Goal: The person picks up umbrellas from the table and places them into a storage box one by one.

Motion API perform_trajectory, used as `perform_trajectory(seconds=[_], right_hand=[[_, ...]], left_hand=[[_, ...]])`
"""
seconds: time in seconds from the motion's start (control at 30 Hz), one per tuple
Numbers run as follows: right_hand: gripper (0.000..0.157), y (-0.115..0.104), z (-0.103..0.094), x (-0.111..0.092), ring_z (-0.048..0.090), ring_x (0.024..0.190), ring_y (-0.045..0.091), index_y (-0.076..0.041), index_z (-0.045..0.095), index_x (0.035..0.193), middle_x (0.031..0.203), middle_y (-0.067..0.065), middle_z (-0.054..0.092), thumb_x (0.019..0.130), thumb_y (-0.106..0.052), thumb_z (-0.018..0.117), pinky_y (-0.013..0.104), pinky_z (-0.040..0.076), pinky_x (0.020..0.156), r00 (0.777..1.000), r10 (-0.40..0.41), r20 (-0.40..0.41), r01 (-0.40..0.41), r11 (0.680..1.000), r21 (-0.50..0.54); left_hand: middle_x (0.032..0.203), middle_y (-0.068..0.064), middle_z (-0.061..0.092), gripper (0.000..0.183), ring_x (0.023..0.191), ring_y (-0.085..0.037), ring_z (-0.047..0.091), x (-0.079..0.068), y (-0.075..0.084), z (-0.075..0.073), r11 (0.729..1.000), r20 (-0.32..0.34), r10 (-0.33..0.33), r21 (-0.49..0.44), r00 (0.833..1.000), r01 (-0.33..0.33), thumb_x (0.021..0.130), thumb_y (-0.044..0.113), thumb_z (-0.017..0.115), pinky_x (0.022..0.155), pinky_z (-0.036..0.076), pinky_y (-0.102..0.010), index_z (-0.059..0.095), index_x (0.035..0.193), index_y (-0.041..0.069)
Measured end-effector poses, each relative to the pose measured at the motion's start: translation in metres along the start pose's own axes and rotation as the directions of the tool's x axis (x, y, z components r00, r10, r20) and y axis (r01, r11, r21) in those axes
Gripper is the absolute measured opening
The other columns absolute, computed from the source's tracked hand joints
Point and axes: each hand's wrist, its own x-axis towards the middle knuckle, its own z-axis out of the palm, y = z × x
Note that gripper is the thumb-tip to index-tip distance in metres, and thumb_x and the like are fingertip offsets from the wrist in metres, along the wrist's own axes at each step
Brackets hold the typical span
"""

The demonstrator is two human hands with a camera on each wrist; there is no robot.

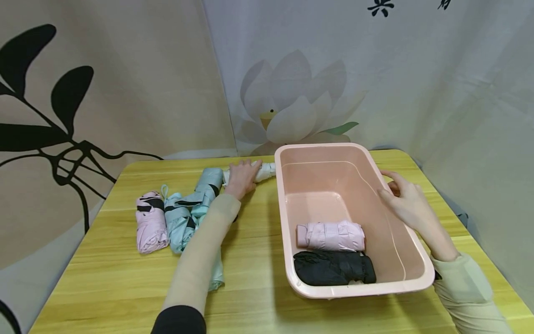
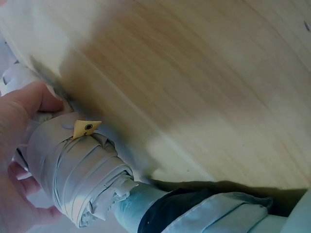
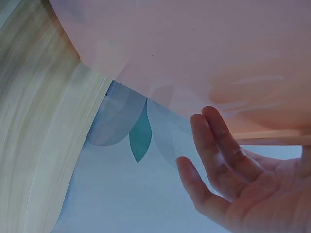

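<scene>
My left hand (image 1: 242, 179) grips a white folded umbrella (image 1: 264, 171) at the far edge of the table. In the left wrist view, thumb and fingers wrap round the umbrella (image 2: 80, 170), which has a small yellow tag (image 2: 87, 128). My right hand (image 1: 406, 202) holds the right rim of a pink plastic basin (image 1: 283, 222), thumb over the rim and fingers outside. In the right wrist view several fingers (image 3: 221, 141) extend loosely beside the basin's outer wall (image 3: 170, 43). Inside the basin lie a pink folded umbrella (image 1: 331, 235) and a black one (image 1: 333, 267), side by side.
Left of the basin lie a lilac folded umbrella (image 1: 151, 225), a teal one (image 1: 178, 222) and a grey-blue one (image 1: 208, 181); my left forearm partly covers a pale green one (image 1: 218, 273). A printed curtain (image 1: 167, 93) hangs behind the wooden table (image 1: 104, 264).
</scene>
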Motion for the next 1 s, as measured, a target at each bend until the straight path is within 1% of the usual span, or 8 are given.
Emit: perform_trajectory(seconds=[0.13, 0.23, 0.3, 0.43, 0.53, 0.7, 0.8, 1.0], right_hand=[[0.047, 0.000, 0.000, 0.000, 0.064, 0.072, 0.022, -0.001, 0.044, 0.132, 0.095, 0.024, 0.067, 0.090, -0.022, 0.051, 0.023, 0.044, 0.056, 1.000, 0.003, 0.005, -0.003, 1.000, 0.000], [0.047, 0.000, 0.000, 0.000, 0.063, 0.071, 0.019, -0.002, 0.044, 0.132, 0.094, 0.023, 0.067, 0.089, -0.022, 0.051, 0.023, 0.044, 0.057, 1.000, 0.004, 0.006, -0.004, 1.000, -0.004], [0.047, 0.000, 0.000, 0.000, 0.063, 0.071, 0.018, -0.002, 0.044, 0.131, 0.094, 0.023, 0.067, 0.089, -0.022, 0.051, 0.023, 0.044, 0.057, 1.000, 0.004, 0.002, -0.004, 1.000, -0.008], [0.048, 0.000, 0.000, 0.000, 0.065, 0.074, 0.025, -0.001, 0.043, 0.132, 0.095, 0.025, 0.066, 0.089, -0.022, 0.051, 0.023, 0.044, 0.056, 1.000, -0.002, 0.004, 0.002, 1.000, -0.004], [0.048, 0.000, 0.000, 0.000, 0.065, 0.075, 0.030, 0.000, 0.043, 0.132, 0.096, 0.026, 0.065, 0.090, -0.022, 0.051, 0.024, 0.044, 0.056, 1.000, -0.004, 0.006, 0.004, 1.000, -0.005], [0.049, 0.001, 0.000, 0.000, 0.066, 0.077, 0.031, 0.000, 0.042, 0.133, 0.097, 0.027, 0.065, 0.090, -0.023, 0.050, 0.024, 0.045, 0.056, 1.000, 0.004, 0.014, -0.004, 1.000, -0.006], [0.049, 0.000, 0.000, 0.000, 0.066, 0.077, 0.031, -0.001, 0.042, 0.133, 0.097, 0.026, 0.065, 0.090, -0.024, 0.050, 0.025, 0.045, 0.057, 1.000, 0.008, 0.014, -0.008, 1.000, -0.010], [0.048, -0.002, 0.000, 0.000, 0.065, 0.077, 0.030, -0.002, 0.043, 0.132, 0.096, 0.025, 0.066, 0.090, -0.024, 0.050, 0.027, 0.046, 0.059, 1.000, 0.014, 0.007, -0.014, 1.000, -0.019]], left_hand=[[0.120, -0.015, 0.052, 0.072, 0.109, -0.035, 0.051, -0.002, -0.003, -0.005, 1.000, -0.034, 0.001, -0.012, 0.999, -0.001, 0.075, 0.035, 0.072, 0.083, 0.041, -0.059, 0.032, 0.133, 0.025], [0.121, -0.017, 0.051, 0.070, 0.111, -0.037, 0.049, -0.004, -0.006, -0.012, 1.000, -0.073, -0.002, -0.021, 0.997, 0.000, 0.075, 0.035, 0.073, 0.082, 0.041, -0.060, 0.032, 0.132, 0.023], [0.118, -0.016, 0.051, 0.069, 0.110, -0.037, 0.050, -0.005, -0.008, -0.018, 1.000, -0.107, -0.007, -0.024, 0.994, 0.005, 0.075, 0.035, 0.073, 0.080, 0.043, -0.059, 0.033, 0.130, 0.023], [0.117, -0.015, 0.052, 0.066, 0.106, -0.037, 0.051, -0.008, -0.011, -0.030, 1.000, -0.180, -0.025, -0.009, 0.983, 0.024, 0.076, 0.033, 0.072, 0.081, 0.042, -0.059, 0.034, 0.131, 0.024], [0.119, -0.013, 0.052, 0.065, 0.105, -0.037, 0.051, -0.010, -0.013, -0.040, 0.999, -0.233, -0.030, 0.008, 0.972, 0.033, 0.077, 0.031, 0.071, 0.083, 0.041, -0.060, 0.035, 0.130, 0.025], [0.118, -0.014, 0.052, 0.064, 0.105, -0.038, 0.051, -0.013, -0.014, -0.059, 1.000, -0.327, -0.024, 0.009, 0.945, 0.028, 0.076, 0.030, 0.072, 0.083, 0.039, -0.060, 0.036, 0.129, 0.025], [0.117, -0.014, 0.053, 0.065, 0.103, -0.037, 0.052, -0.015, -0.013, -0.070, 0.999, -0.382, -0.021, 0.017, 0.924, 0.030, 0.076, 0.032, 0.072, 0.082, 0.041, -0.058, 0.037, 0.129, 0.025], [0.113, -0.014, 0.055, 0.065, 0.098, -0.036, 0.053, -0.019, -0.011, -0.092, 1.000, -0.500, -0.005, 0.002, 0.866, 0.007, 0.073, 0.031, 0.075, 0.079, 0.041, -0.057, 0.040, 0.127, 0.024]])
